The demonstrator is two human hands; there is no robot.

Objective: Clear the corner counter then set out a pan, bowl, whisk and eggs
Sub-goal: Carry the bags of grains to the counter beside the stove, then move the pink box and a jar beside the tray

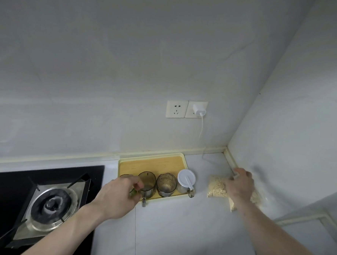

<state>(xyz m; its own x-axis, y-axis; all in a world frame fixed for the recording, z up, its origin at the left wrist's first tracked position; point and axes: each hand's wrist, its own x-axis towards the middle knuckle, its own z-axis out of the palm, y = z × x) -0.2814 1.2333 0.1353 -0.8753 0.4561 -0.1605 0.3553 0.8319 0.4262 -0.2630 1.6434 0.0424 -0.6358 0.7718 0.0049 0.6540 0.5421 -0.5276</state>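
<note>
Grey stone-look corner counter [177, 226], person mid-clearing w/ both hands.

Clear plastic bag of pale grains [218, 187] lay near the corner, by the right wall; right hand [241, 186] rested on top of it, fingers curled over the bag's upper end, seemingly gripping it. Left hand [118, 195] reached to the yellow tray [153, 162] against the back wall, fingers curled around the leftmost glass jar [125, 176], mostly hidden behind the hand. Three more jars [166, 184] stood in a row along the tray's front edge, one w/ a white lid. White charger [198, 109] sat plugged into the wall socket above, cable trailing down to the counter. Gas hob [50, 201] at left. Judged step: clearing, just begun; no pan, bowl, whisk or eggs in view. Next move likely calls for lifting bag & tray away, keeping the jars upright.
</note>
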